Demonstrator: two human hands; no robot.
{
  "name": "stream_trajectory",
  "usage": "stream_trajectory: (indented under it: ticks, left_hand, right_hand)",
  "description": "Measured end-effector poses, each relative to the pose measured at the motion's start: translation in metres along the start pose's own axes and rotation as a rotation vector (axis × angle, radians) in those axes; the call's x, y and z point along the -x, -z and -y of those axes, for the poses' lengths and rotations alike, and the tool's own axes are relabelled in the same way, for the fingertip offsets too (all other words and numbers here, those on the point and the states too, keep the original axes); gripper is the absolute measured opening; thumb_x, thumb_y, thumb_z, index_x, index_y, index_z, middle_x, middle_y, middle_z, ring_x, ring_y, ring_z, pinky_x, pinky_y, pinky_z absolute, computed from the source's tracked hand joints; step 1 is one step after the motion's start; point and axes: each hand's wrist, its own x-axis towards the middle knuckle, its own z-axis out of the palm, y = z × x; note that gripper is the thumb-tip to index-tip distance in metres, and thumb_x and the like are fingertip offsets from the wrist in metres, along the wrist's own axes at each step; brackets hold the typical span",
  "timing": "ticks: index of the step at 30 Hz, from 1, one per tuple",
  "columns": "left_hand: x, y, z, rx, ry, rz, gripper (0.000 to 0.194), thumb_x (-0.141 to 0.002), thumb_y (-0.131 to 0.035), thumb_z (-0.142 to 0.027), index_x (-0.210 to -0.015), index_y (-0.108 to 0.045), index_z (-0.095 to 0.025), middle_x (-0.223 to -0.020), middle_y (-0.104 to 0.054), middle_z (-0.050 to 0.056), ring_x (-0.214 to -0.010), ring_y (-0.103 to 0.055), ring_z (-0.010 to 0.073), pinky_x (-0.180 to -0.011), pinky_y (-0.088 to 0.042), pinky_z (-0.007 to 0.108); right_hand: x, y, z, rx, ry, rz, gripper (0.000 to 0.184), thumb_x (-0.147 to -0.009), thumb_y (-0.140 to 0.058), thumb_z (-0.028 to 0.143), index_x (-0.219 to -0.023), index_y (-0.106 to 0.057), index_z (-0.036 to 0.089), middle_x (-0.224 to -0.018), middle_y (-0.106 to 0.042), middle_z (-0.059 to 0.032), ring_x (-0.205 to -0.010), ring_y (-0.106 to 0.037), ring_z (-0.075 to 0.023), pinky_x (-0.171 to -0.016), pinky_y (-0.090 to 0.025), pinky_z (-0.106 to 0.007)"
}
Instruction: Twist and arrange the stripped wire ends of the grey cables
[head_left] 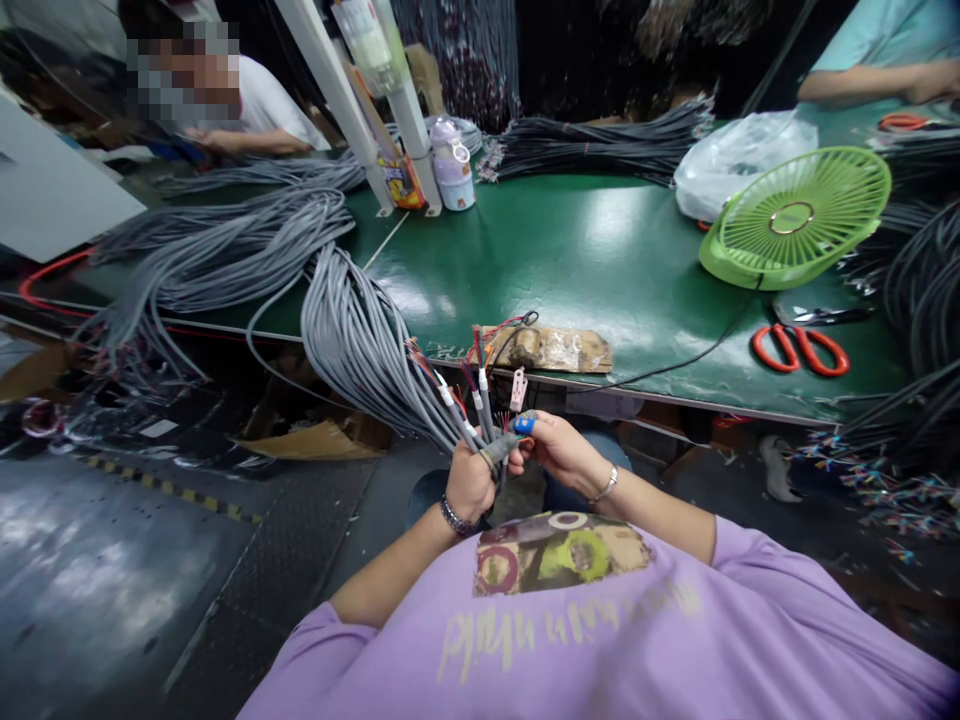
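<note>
My left hand [472, 482] is closed around the ends of several grey cables [375, 345], below the bench's front edge. From the fist stick up stripped ends with thin coloured wires [427, 368] and white sleeves [446, 395]. Close beside it, my right hand [551, 440] pinches at the fine wires of a cable end; blue tape [525, 425] wraps one of its fingers. Exactly which strands lie between those fingertips is too small to make out. Just beyond the hands, a taped wooden block [559, 350] lies at the bench edge, with a pink clip [518, 388] near it.
On the green bench [525, 255] stand a green fan [795, 215], a bottle [453, 165] and a plastic bag [742, 160]. Red-handled scissors [799, 348] lie at the right. More cable bundles [225, 245] spread leftward. Two other people [277, 110] sit across the bench.
</note>
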Motion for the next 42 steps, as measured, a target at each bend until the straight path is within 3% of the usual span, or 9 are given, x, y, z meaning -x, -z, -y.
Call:
stream_trajectory:
  ticks: [6,11,16,20,24,28,30,35,42]
  left_hand:
    - [0.001,0.004,0.000,0.013,0.016,0.033,0.026,-0.060,-0.076,-0.034,-0.064,-0.058,-0.016,-0.051,-0.061,0.000,-0.049,-0.061,0.0139,-0.047,-0.050,0.024]
    - [0.002,0.002,0.001,0.029,-0.027,0.008,0.024,-0.060,-0.075,-0.033,-0.066,-0.059,-0.016,-0.049,-0.060,-0.002,-0.045,-0.057,0.0115,-0.044,-0.048,0.022]
    - [0.002,0.001,-0.006,0.073,-0.010,0.005,0.023,-0.061,-0.075,-0.031,-0.067,-0.058,-0.016,-0.049,-0.060,-0.002,-0.041,-0.054,0.0101,-0.040,-0.045,0.020]
    - [0.002,0.000,-0.010,0.084,-0.010,0.007,0.022,-0.062,-0.073,-0.032,-0.066,-0.059,-0.016,-0.050,-0.061,-0.001,-0.041,-0.054,0.0099,-0.041,-0.045,0.020]
    - [0.000,-0.004,-0.010,0.082,-0.031,0.001,0.020,-0.063,-0.073,-0.031,-0.065,-0.060,-0.016,-0.050,-0.061,-0.002,-0.043,-0.055,0.0094,-0.042,-0.045,0.019]
    - [-0.003,-0.007,-0.008,0.094,-0.050,-0.023,0.019,-0.064,-0.073,-0.029,-0.067,-0.061,-0.015,-0.050,-0.060,-0.002,-0.043,-0.055,0.0097,-0.043,-0.047,0.020]
    - [-0.005,-0.009,-0.007,0.100,-0.057,-0.035,0.019,-0.064,-0.073,-0.030,-0.067,-0.061,-0.015,-0.050,-0.060,-0.002,-0.043,-0.055,0.0096,-0.044,-0.047,0.020]
    - [-0.008,-0.012,-0.006,0.097,-0.049,-0.050,0.022,-0.063,-0.073,-0.031,-0.063,-0.059,-0.014,-0.049,-0.059,-0.002,-0.042,-0.055,0.0092,-0.045,-0.048,0.020]
    - [-0.012,-0.011,-0.002,0.110,-0.048,-0.065,0.022,-0.062,-0.074,-0.031,-0.064,-0.060,-0.014,-0.049,-0.060,-0.001,-0.046,-0.059,0.0117,-0.045,-0.049,0.021]
  right_hand:
    - [0.000,0.001,0.003,-0.047,-0.150,0.177,0.025,-0.071,-0.067,0.038,-0.068,-0.053,0.017,-0.054,-0.058,0.0004,-0.051,-0.056,-0.0128,-0.054,-0.045,-0.027]
    - [-0.003,0.006,0.002,-0.071,-0.085,0.065,0.024,-0.071,-0.071,0.034,-0.068,-0.055,0.017,-0.053,-0.052,0.0042,-0.049,-0.049,-0.0086,-0.052,-0.043,-0.022]
    - [-0.009,0.018,0.009,-0.198,-0.145,-0.050,0.037,-0.082,-0.055,0.051,-0.079,-0.061,0.015,-0.066,-0.059,-0.0004,-0.054,-0.053,-0.0083,-0.052,-0.044,-0.021]
    - [-0.020,0.019,0.017,-0.143,-0.129,-0.016,0.042,-0.081,-0.055,0.056,-0.082,-0.062,0.015,-0.069,-0.060,-0.0012,-0.054,-0.052,-0.0080,-0.051,-0.043,-0.020]
    - [-0.031,0.013,0.018,-0.054,0.001,0.062,0.037,-0.071,-0.069,0.052,-0.079,-0.059,0.017,-0.063,-0.056,0.0023,-0.050,-0.044,-0.0068,-0.049,-0.040,-0.020]
    - [-0.040,0.009,0.011,0.109,0.308,-0.155,0.042,-0.069,-0.069,0.055,-0.064,-0.056,0.016,-0.054,-0.050,0.0040,-0.046,-0.037,-0.0051,-0.045,-0.032,-0.018]
    - [-0.043,0.009,0.008,0.132,0.358,-0.194,0.047,-0.071,-0.063,0.061,-0.065,-0.058,0.015,-0.054,-0.052,0.0025,-0.047,-0.039,-0.0060,-0.045,-0.033,-0.019]
    - [-0.046,0.004,0.011,-0.072,0.108,0.000,0.054,-0.073,-0.055,0.068,-0.077,-0.063,0.015,-0.062,-0.060,-0.0023,-0.051,-0.049,-0.0111,-0.048,-0.042,-0.024]
    - [-0.047,-0.005,0.016,-0.228,0.066,-0.043,0.048,-0.075,-0.059,0.062,-0.070,-0.060,0.015,-0.057,-0.061,-0.0028,-0.050,-0.053,-0.0130,-0.049,-0.043,-0.026]
